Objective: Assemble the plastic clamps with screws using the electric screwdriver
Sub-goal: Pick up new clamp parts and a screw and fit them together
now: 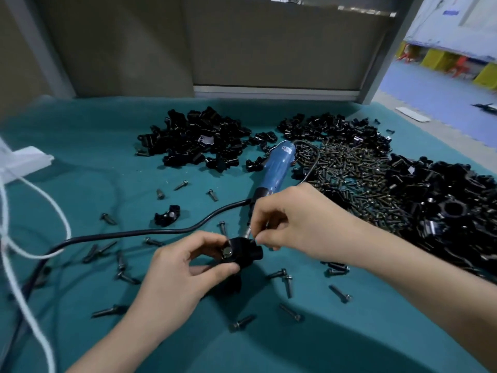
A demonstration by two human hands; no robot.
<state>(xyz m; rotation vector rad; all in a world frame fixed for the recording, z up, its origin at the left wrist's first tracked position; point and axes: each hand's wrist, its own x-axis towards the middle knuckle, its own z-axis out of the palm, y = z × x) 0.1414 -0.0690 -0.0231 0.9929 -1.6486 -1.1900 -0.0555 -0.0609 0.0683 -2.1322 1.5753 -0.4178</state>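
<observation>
Teal cloth (loose screws), grey partition

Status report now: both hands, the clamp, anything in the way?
Left hand grips clamp, one screw seated. Right hand pinches clamp's right end. Screwdriver lies on table behind. Nothing blocks.

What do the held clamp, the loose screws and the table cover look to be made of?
Clamp: probably moulded plastic, black and semi-gloss, with soft highlights on its rounded edges.
Screws: metal, dark grey with a dull sheen; the heads and washers glint.
Cover: teal fabric, matt, perhaps a felt-like cloth; it lies in soft folds and gives no glare.
</observation>
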